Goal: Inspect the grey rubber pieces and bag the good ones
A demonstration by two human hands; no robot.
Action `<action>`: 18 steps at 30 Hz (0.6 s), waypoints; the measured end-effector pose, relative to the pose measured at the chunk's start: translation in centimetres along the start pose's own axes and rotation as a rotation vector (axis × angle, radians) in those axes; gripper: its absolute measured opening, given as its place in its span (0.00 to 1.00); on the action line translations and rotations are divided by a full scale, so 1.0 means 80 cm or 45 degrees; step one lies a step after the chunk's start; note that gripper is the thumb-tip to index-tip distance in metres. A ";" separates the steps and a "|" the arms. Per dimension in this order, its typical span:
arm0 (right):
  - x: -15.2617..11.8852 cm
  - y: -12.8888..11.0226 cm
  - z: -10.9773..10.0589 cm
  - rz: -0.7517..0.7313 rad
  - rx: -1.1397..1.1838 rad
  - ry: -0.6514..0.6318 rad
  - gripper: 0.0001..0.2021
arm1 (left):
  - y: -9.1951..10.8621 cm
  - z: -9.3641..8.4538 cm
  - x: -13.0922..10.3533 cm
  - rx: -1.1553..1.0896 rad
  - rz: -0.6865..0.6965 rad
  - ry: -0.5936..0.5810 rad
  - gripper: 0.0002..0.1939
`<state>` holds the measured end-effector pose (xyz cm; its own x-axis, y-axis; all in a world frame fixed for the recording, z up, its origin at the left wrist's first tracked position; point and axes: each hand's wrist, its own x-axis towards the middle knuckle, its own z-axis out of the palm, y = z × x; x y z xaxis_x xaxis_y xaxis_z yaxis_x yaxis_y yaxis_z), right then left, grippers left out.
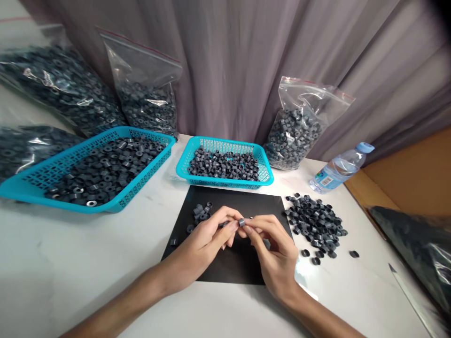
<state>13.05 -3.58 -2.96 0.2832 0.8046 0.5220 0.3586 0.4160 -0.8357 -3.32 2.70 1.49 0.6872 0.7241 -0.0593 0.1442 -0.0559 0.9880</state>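
Note:
Over the black mat (229, 270), my left hand (207, 237) and my right hand (276, 249) meet with their fingertips. Pinched between them is a small dark grey cylindrical piece (241, 222), like a short plastic sleeve. Both hands are closed on it, and whether a second part sits inside it I cannot tell. Some dark pieces partly show behind the fingers of each hand. Just left of my left hand, several loose grey pieces (200, 213) lie on the mat.
Behind the mat stands a small blue basket (225, 180) of grey pieces, with a larger blue basket (121, 202) at left. A pile of black rings (315, 223) lies at right, near a water bottle (340, 169). Filled zip bags (296, 136) lean against the curtain (229, 70).

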 end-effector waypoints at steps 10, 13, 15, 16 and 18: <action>0.000 -0.002 0.000 -0.038 -0.034 -0.049 0.07 | 0.009 0.001 0.002 0.067 0.015 0.030 0.12; 0.000 -0.001 0.001 -0.010 -0.008 -0.038 0.06 | 0.015 0.002 0.002 0.179 0.004 0.056 0.11; 0.000 0.000 0.001 0.021 0.014 -0.026 0.05 | 0.016 0.003 0.001 0.234 0.014 0.087 0.11; 0.001 0.000 0.002 0.034 0.022 -0.024 0.04 | 0.016 0.003 0.001 0.252 0.022 0.103 0.11; 0.001 0.001 0.002 0.046 0.030 -0.026 0.04 | 0.017 0.003 0.000 0.275 0.029 0.118 0.11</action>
<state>12.95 -3.41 -3.02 0.2773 0.8278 0.4877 0.3269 0.3960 -0.8581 -2.94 2.48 2.77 0.6248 0.7807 -0.0143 0.2854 -0.2113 0.9348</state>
